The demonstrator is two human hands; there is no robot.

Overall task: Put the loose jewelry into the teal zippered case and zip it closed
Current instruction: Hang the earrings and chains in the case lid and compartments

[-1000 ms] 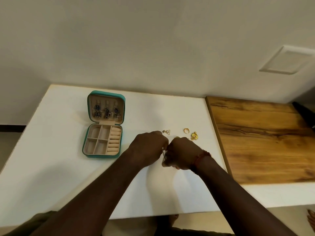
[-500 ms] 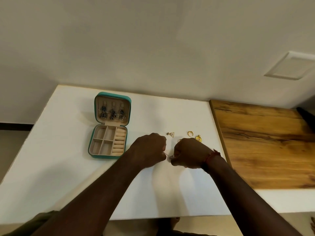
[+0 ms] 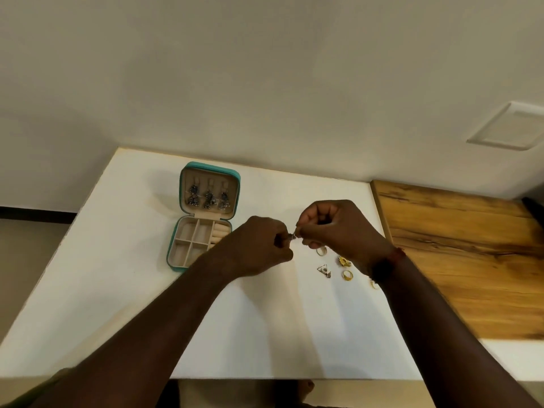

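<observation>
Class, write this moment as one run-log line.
teal case: open | left hand, right hand: both pinch small piece | triangle piece, gold rings: loose on table

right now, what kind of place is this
Probably a room in a home: a white table set against a plain wall, a wooden top beside it, an open jewelry case and loose rings nearby.
</observation>
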